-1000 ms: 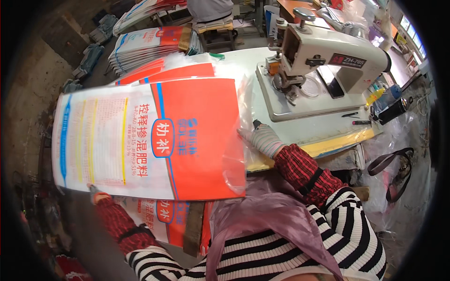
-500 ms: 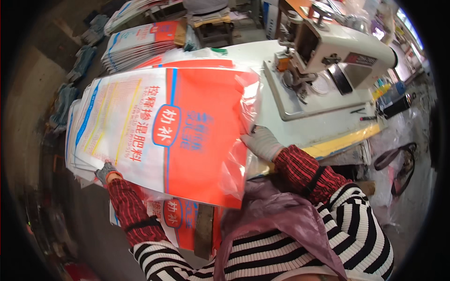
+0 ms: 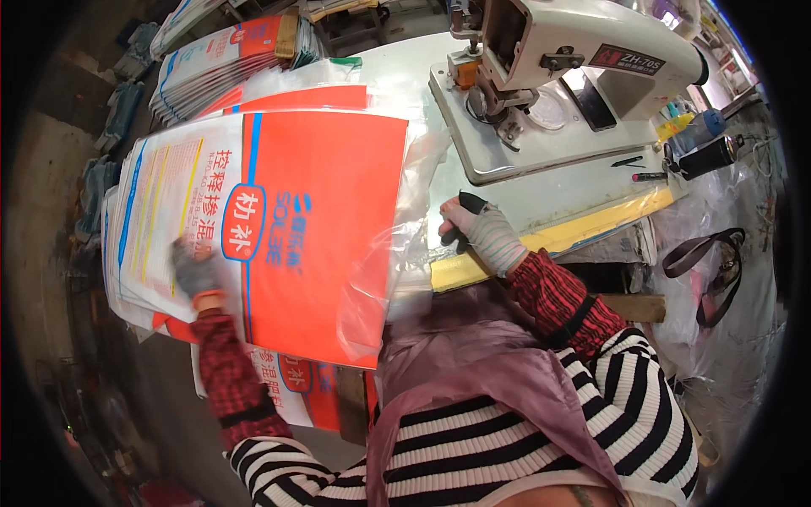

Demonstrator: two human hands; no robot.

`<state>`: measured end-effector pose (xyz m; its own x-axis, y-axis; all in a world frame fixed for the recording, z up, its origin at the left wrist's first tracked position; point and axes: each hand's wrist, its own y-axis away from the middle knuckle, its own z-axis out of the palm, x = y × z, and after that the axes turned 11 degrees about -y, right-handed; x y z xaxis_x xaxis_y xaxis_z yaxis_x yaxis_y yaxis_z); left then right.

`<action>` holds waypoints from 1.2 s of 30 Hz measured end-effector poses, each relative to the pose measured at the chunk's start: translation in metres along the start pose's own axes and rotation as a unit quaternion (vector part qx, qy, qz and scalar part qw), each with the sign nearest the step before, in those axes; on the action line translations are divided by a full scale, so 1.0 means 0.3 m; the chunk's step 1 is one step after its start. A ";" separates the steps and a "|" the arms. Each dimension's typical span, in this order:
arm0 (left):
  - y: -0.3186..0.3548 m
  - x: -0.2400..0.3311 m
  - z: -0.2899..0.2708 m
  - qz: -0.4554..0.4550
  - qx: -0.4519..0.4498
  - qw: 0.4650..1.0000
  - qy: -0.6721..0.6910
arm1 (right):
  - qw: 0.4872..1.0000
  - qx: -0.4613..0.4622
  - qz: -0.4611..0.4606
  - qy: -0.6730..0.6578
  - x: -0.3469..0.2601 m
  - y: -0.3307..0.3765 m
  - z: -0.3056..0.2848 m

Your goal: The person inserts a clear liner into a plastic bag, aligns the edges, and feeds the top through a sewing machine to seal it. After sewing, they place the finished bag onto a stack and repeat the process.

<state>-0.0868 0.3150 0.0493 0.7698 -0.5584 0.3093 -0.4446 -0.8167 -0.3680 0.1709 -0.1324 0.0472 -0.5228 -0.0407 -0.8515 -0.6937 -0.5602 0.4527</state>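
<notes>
In the head view, the top sack lies left of centre on its pile, clear liner toward the right, probably to keep that edge within your reach. Your left hand, too blurred to tell whether it pinches, is over the white part, farther in from the lower-left edge than half a second ago. Your right hand, fingers loosely bent around nothing visible, has left the liner's edge for the desk.

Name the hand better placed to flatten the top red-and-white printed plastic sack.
Probably the left hand: it is over the sack, while the right hand is beyond its red end.
</notes>
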 end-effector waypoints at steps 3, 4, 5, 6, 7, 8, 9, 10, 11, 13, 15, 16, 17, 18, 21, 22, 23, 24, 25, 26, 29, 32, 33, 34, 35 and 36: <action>0.315 0.607 0.100 0.427 0.089 0.893 -0.106 | 0.999 0.005 -0.013 0.042 0.000 -0.019 -0.018; 0.407 0.747 0.075 0.310 -0.143 0.939 -0.029 | 0.999 -0.001 -0.010 0.040 0.006 -0.016 -0.020; 0.477 0.799 0.103 0.340 -0.173 0.923 -0.042 | 1.000 -0.010 -0.006 0.027 0.004 -0.003 -0.013; 0.526 0.867 0.108 0.322 -0.205 0.924 -0.017 | 1.000 -0.013 -0.002 0.012 0.004 0.001 -0.021; 0.553 0.915 0.111 0.306 -0.238 0.922 0.009 | 1.000 -0.013 -0.002 0.009 0.003 0.008 -0.036; 0.556 0.935 0.094 0.308 -0.238 0.921 0.007 | 1.000 -0.007 0.004 0.004 0.001 0.017 -0.049; 0.558 0.950 0.059 0.235 -0.310 0.918 0.075 | 1.000 -0.006 0.010 -0.001 -0.003 0.026 -0.056; 0.559 0.959 0.034 0.158 -0.376 0.902 0.142 | 1.000 -0.010 0.009 -0.004 -0.004 0.030 -0.064; 0.554 0.912 0.076 0.156 -0.385 0.889 0.194 | 1.000 -0.012 0.006 -0.019 -0.004 0.032 -0.073; 0.543 0.935 0.000 0.078 -0.444 0.860 0.239 | 0.999 -0.011 0.006 -0.040 0.010 0.028 -0.085; 0.543 0.964 -0.040 -0.001 -0.495 0.821 0.283 | 0.999 -0.020 0.009 -0.031 0.010 0.021 -0.087; 0.550 0.981 -0.049 0.011 -0.483 0.837 0.258 | 0.999 -0.023 0.008 -0.035 0.005 0.019 -0.080; 0.558 0.996 -0.055 0.023 -0.471 0.850 0.233 | 0.998 -0.056 0.003 -0.002 -0.001 0.015 -0.066; 0.571 1.009 -0.053 0.024 -0.469 0.852 0.231 | 0.996 -0.088 -0.002 0.033 -0.008 0.011 -0.052; 0.606 0.966 0.045 0.136 -0.370 0.901 0.180 | 0.976 -0.101 -0.060 0.182 0.043 -0.041 0.016; 0.599 0.935 0.071 0.139 -0.367 0.902 0.179 | 0.989 -0.079 -0.034 0.124 0.070 -0.059 0.041; 0.581 0.897 0.083 0.095 -0.283 0.928 0.224 | 0.988 -0.083 -0.038 0.123 0.073 -0.066 0.040; 0.552 0.854 0.073 0.051 -0.193 0.943 0.266 | 0.989 -0.091 -0.038 0.110 0.068 -0.069 0.034; 0.475 0.766 0.035 0.037 -0.169 0.915 0.364 | 0.990 -0.099 -0.037 0.097 0.060 -0.066 0.027; 0.407 0.695 0.003 0.023 -0.144 0.876 0.459 | 0.989 -0.102 -0.042 0.097 0.046 -0.044 0.013; 0.385 0.834 -0.277 -0.115 -0.019 0.859 0.498 | 0.988 -0.066 0.046 0.128 0.010 0.028 -0.064; 0.475 0.893 -0.384 -0.076 -0.033 0.867 0.491 | 0.924 0.089 -0.298 0.223 -0.001 0.120 -0.059; 0.517 0.906 -0.387 -0.032 -0.038 0.902 0.430 | 0.884 0.076 -0.413 0.205 -0.050 0.176 -0.021; 0.562 0.928 -0.382 0.013 -0.049 0.929 0.366 | 0.851 0.014 -0.486 0.199 -0.088 0.213 0.023; 0.611 0.971 -0.417 0.036 -0.062 0.929 0.362 | 0.809 -0.047 -0.554 0.191 -0.113 0.251 0.069; 0.645 0.986 -0.440 0.037 -0.063 0.929 0.362 | 0.726 -0.068 -0.607 0.316 -0.055 0.257 0.105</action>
<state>-0.0057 -0.0275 0.1853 0.2451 -0.5282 0.8130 -0.5688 -0.7574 -0.3206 0.1106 -0.1488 0.1046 0.7949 0.2032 -0.5717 -0.3752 -0.5757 -0.7265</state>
